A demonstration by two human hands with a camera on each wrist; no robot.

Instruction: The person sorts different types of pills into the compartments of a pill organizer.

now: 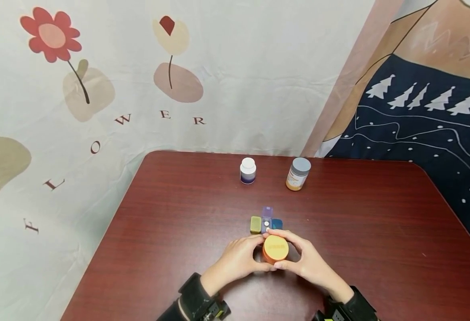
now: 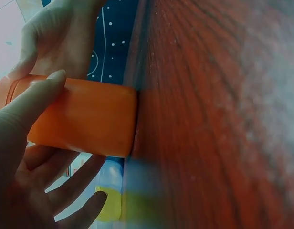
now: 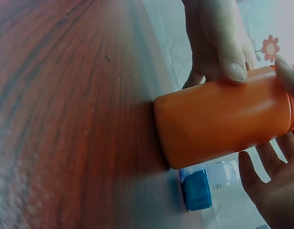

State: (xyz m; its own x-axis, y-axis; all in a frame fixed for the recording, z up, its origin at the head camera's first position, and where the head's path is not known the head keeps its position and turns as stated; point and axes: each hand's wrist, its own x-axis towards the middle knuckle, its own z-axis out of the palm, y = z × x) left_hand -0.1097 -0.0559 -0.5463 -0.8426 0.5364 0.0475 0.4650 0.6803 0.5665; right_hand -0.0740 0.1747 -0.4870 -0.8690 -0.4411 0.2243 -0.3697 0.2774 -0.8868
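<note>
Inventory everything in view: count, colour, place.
bottle: 1, orange, yellow lid, in both hands
pill box: 1, yellow, purple, blue, beyond the bottle
pill (likely): 1, white, in the purple compartment
small bottle: 1, white and dark blue, table's far side
jar: 1, grey lid, right of small bottle
table: 1, reddish, beneath
flower backdrop: 1, white, behind the table
tree backdrop: 1, dark blue and tan, right
wristbands: 2, black, one per wrist
left hand: 1, bare, gripping bottle
right hand: 1, bare, gripping bottle
</note>
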